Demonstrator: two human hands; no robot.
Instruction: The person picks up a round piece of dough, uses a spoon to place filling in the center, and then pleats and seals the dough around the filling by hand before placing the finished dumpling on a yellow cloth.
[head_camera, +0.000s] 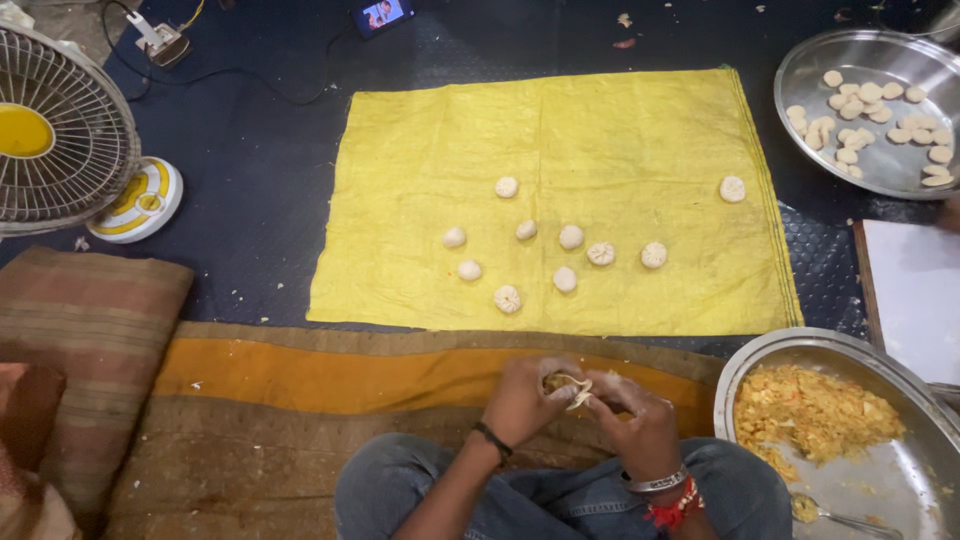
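- Evidently seated cross-legged on the floor, the person held both hands together just above the lap, at the near edge of an orange-and-brown mat (300, 400).
- The left hand (520, 400) cupped a small dumpling (568, 385) from the side, its fingers curled around the wrapper, likely to keep the filling from spilling.
- The right hand (640, 420) pinched the wrapper's edge between thumb and fingertips; both hands were closed on the same piece.
- A steel tray of yellow crumbly filling (810, 410) sat just beside the right knee, with a spoon (830, 515) lying in it, close enough to be reached without leaning.
- Ten finished dumplings (570, 237) lay spread on a yellow cloth (420, 140) in front, each apart from the others, probably so they would not stick together.
- A second steel tray of small dough pieces (870, 115) stood at the far right, off the cloth.
- A table fan (60, 130) stood at the far left beside a striped cushion (90, 340); a phone (382, 14) lay beyond the cloth.
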